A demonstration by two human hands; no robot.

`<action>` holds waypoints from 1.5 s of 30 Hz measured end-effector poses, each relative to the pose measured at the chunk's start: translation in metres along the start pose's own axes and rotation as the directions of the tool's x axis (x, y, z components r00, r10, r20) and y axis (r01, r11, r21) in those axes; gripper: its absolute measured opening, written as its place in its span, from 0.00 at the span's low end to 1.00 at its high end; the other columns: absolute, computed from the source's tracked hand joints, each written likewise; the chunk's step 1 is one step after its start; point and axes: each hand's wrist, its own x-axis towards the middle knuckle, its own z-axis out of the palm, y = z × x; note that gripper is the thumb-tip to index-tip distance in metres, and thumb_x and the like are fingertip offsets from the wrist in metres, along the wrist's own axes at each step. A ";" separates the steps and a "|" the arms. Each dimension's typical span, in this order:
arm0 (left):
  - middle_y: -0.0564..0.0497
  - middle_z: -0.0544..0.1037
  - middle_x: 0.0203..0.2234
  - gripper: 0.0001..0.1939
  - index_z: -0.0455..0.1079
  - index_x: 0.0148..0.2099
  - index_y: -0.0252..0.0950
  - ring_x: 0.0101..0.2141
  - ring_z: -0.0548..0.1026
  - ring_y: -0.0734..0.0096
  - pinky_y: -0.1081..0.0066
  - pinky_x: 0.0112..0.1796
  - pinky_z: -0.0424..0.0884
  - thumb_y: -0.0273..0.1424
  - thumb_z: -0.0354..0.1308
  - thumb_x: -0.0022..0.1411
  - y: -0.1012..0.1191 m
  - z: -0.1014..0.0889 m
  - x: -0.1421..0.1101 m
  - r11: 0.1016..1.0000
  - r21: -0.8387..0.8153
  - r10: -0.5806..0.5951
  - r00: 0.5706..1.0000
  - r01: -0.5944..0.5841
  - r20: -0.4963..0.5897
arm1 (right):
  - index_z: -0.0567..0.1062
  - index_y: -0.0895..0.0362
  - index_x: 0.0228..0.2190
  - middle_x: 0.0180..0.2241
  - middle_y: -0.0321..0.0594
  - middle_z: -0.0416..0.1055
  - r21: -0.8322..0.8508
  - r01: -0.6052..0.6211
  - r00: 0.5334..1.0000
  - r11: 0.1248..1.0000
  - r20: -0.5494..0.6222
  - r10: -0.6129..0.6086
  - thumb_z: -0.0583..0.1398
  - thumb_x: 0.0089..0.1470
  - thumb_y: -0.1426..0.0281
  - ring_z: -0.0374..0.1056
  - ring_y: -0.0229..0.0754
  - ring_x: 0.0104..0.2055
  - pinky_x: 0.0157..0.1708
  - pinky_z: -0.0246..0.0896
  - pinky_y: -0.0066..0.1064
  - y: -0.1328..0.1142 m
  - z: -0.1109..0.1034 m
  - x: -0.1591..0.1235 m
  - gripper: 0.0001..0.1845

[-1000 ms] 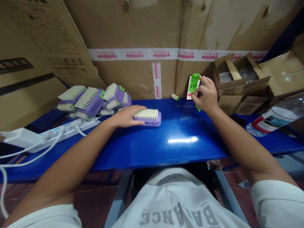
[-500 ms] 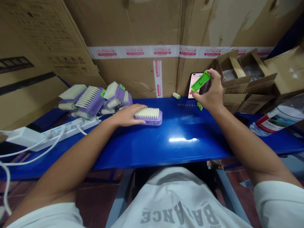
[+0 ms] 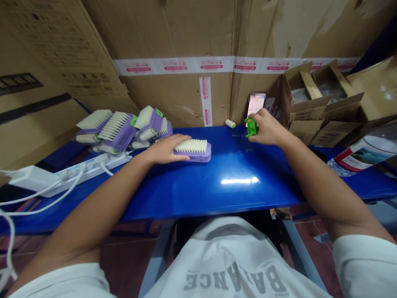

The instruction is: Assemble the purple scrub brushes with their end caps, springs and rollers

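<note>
My left hand (image 3: 171, 150) wraps round the left end of a purple scrubbing brush (image 3: 201, 156). The brush lies on the blue table with its off-white bristles up. Farther right, my right hand (image 3: 269, 129) pinches a bright green plastic piece (image 3: 252, 127) just over the table, close to a phone (image 3: 256, 103). A thin coil spring (image 3: 238, 135) lies to the left of that piece. Behind the spring is a short white roller (image 3: 230, 123) with a green end. My right fingers hide part of the table around the green piece.
Several purple brushes (image 3: 119, 130) are piled at the left, behind a white power strip (image 3: 83, 171) with cables. Open cardboard boxes (image 3: 310, 111) and a plastic bottle (image 3: 356, 155) stand at the right. A cardboard wall (image 3: 173, 95) backs the blue table (image 3: 192, 194).
My right hand has come down from before the phone, and the green piece now appears shorter and turned. The small green part on the table no longer shows. My left hand stays on the brush.
</note>
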 end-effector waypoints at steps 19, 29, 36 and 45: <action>0.39 0.78 0.65 0.52 0.70 0.70 0.37 0.63 0.77 0.41 0.53 0.66 0.70 0.58 0.72 0.49 0.010 0.002 0.006 0.984 -0.125 -0.122 0.992 0.124 0.022 | 0.82 0.57 0.41 0.30 0.41 0.80 0.087 -0.017 0.806 0.996 0.591 -0.038 0.75 0.44 0.48 0.75 0.52 0.32 0.33 0.61 0.38 -0.038 0.000 0.002 0.31; 0.41 0.79 0.63 0.45 0.69 0.68 0.39 0.61 0.78 0.44 0.55 0.62 0.72 0.54 0.71 0.54 0.059 0.016 0.035 0.987 -0.160 0.010 0.996 0.005 0.092 | 0.74 0.58 0.47 0.41 0.47 0.81 0.211 -0.031 0.879 0.977 0.471 -0.074 0.76 0.45 0.50 0.76 0.52 0.39 0.35 0.65 0.35 -0.087 0.029 0.004 0.36; 0.42 0.77 0.65 0.49 0.65 0.70 0.43 0.63 0.77 0.44 0.55 0.61 0.72 0.55 0.73 0.51 0.041 0.016 0.028 0.959 -0.282 0.000 0.998 0.016 0.057 | 0.73 0.53 0.39 0.36 0.40 0.78 0.111 -0.098 0.745 0.989 0.667 -0.001 0.78 0.36 0.52 0.76 0.55 0.39 0.37 0.65 0.39 -0.029 -0.007 0.000 0.33; 0.43 0.81 0.59 0.42 0.69 0.65 0.40 0.57 0.80 0.46 0.57 0.57 0.74 0.52 0.73 0.54 0.066 0.029 0.035 0.972 -0.230 0.056 0.998 -0.047 0.032 | 0.69 0.55 0.44 0.40 0.45 0.78 0.246 0.041 0.837 0.968 0.521 -0.168 0.75 0.41 0.50 0.74 0.52 0.38 0.36 0.64 0.37 -0.081 0.023 0.004 0.36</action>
